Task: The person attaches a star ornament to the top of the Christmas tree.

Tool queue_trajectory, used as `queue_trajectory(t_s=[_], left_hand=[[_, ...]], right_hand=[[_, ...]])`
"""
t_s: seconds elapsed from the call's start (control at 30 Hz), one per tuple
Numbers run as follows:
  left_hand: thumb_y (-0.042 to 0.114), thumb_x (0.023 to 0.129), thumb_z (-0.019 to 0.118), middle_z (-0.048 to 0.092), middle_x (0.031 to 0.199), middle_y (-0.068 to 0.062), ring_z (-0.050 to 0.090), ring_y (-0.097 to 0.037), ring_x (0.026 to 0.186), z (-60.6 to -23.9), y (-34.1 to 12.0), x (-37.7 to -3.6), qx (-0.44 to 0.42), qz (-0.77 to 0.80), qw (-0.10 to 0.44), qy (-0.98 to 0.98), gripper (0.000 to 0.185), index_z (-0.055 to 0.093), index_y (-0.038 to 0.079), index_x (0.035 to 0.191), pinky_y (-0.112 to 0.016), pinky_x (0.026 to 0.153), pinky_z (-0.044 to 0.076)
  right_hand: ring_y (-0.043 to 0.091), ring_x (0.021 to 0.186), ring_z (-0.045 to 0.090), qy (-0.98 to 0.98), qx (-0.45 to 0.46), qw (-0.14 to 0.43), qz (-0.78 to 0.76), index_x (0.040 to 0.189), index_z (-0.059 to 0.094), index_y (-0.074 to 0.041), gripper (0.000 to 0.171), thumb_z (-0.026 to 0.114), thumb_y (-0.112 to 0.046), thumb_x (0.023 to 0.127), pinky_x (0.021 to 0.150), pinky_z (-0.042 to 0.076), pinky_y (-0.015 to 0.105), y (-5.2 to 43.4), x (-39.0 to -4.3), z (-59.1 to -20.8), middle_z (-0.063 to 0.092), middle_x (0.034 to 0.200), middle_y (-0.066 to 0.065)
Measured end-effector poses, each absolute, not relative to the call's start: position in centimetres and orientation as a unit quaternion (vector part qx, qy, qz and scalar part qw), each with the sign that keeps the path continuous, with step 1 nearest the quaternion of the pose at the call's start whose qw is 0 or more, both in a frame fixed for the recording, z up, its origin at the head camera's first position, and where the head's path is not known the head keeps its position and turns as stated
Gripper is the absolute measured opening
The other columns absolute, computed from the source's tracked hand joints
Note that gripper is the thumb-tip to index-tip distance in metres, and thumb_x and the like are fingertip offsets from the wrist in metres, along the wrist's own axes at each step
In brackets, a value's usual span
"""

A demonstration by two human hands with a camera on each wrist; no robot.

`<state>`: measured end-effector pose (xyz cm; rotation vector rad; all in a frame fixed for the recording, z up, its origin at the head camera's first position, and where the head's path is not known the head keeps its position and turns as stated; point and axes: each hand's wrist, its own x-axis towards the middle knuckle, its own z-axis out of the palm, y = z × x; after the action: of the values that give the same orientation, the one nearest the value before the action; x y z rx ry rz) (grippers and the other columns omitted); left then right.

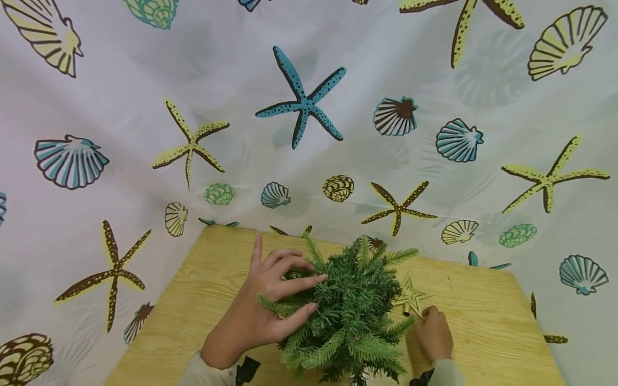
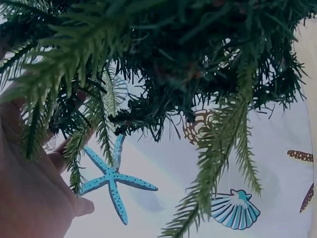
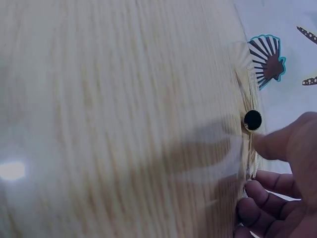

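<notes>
left hand (image 1: 263, 308): bare, pale grey-beige sleeve, black strap at wrist | right hand (image 1: 433, 335): same sleeve, black strap

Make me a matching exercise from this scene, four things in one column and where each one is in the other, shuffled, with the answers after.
Things
1. left hand
2. right hand
3. gold star
4. small green tree

Places
A. lying flat on the wooden table, right of the tree
B. fingers spread in the branches
C. standing between both hands
D. fingertips at the star's base

Pairs: 1-B, 2-D, 3-A, 4-C
</notes>
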<state>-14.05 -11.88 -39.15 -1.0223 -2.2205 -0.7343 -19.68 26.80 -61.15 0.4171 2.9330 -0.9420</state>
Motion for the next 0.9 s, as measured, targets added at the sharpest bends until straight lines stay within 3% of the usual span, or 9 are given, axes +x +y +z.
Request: queue_trajectory(t_s=[0.23,0.43,0.73,0.9], left_hand=[[0.047,0.082,0.070,0.053,0.135,0.007,0.035,-0.024,0.135,-38.7,-11.7,-13.8,-0.397,-0.241,0.296,-0.835,0.048,0.062,0.031,0.127,-0.070,0.103,-0.008],[0.048,0.084,0.068,0.057,0.131,0.004,0.039,-0.023,0.132,-38.7,-12.1,-13.8,-0.414,-0.228,0.298,-0.829,0.051,0.060,0.028,0.130,-0.069,0.104,-0.005],[0.049,0.087,0.064,0.056,0.133,0.004,0.039,-0.023,0.132,-39.0,-12.4,-14.0,-0.418,-0.218,0.292,-0.832,0.049,0.059,0.029,0.131,-0.068,0.105,-0.002],[0.049,0.088,0.063,0.054,0.134,0.005,0.037,-0.022,0.133,-39.2,-12.5,-14.1,-0.414,-0.215,0.285,-0.837,0.048,0.059,0.031,0.132,-0.068,0.105,-0.003]], right_hand=[[0.022,0.059,0.056,0.931,0.144,0.004,-0.336,0.107,0.055,0.003,0.021,0.051,-0.012,0.093,0.045,0.042,0.036,27.1,-19.7,-61.6,0.063,0.088,0.017],[0.021,0.061,0.056,0.930,0.132,-0.002,-0.342,0.105,0.055,0.003,0.025,0.055,-0.020,0.096,0.046,0.043,0.035,27.2,-19.8,-61.3,0.062,0.087,0.017],[0.024,0.062,0.057,0.941,0.121,-0.021,-0.316,0.098,0.057,0.002,0.019,0.061,-0.016,0.093,0.048,0.046,0.038,27.3,-20.7,-61.5,0.061,0.086,0.018],[0.023,0.062,0.056,0.935,0.133,0.008,-0.329,0.099,0.056,0.001,0.020,0.059,-0.018,0.095,0.049,0.044,0.036,27.6,-20.9,-61.6,0.061,0.087,0.017]])
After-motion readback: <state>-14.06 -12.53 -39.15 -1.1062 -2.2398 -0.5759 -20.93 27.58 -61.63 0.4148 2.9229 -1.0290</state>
